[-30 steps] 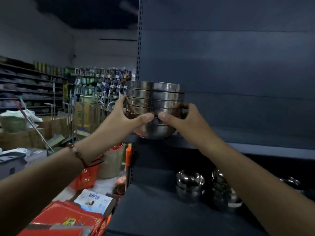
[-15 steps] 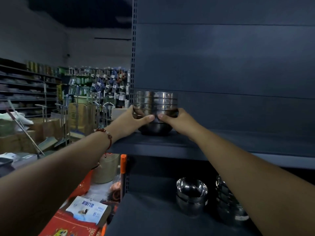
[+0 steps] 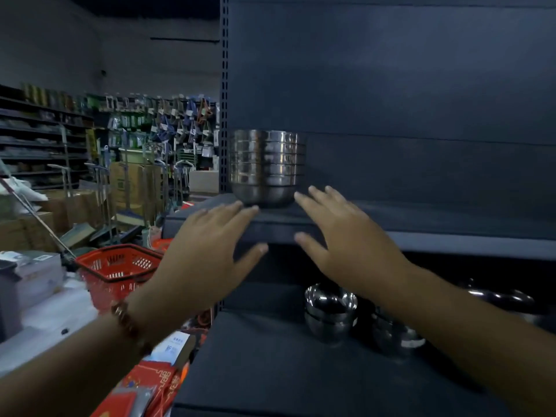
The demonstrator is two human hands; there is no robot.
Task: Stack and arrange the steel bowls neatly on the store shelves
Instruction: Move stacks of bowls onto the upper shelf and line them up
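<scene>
The nested stack of steel bowls (image 3: 267,167) is set upright at the left end of the upper shelf (image 3: 421,219), close to the upright post, presumably so that room is left alongside. Nothing is held: the left hand (image 3: 207,257) and right hand (image 3: 349,245) are spread open, just before the stack. More bowls (image 3: 331,311) are seen below.

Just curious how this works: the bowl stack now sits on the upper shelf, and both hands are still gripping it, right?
Not quite. In the head view, the bowl stack does sit on the upper shelf, but both the left hand and the right hand are open and off it.
</scene>
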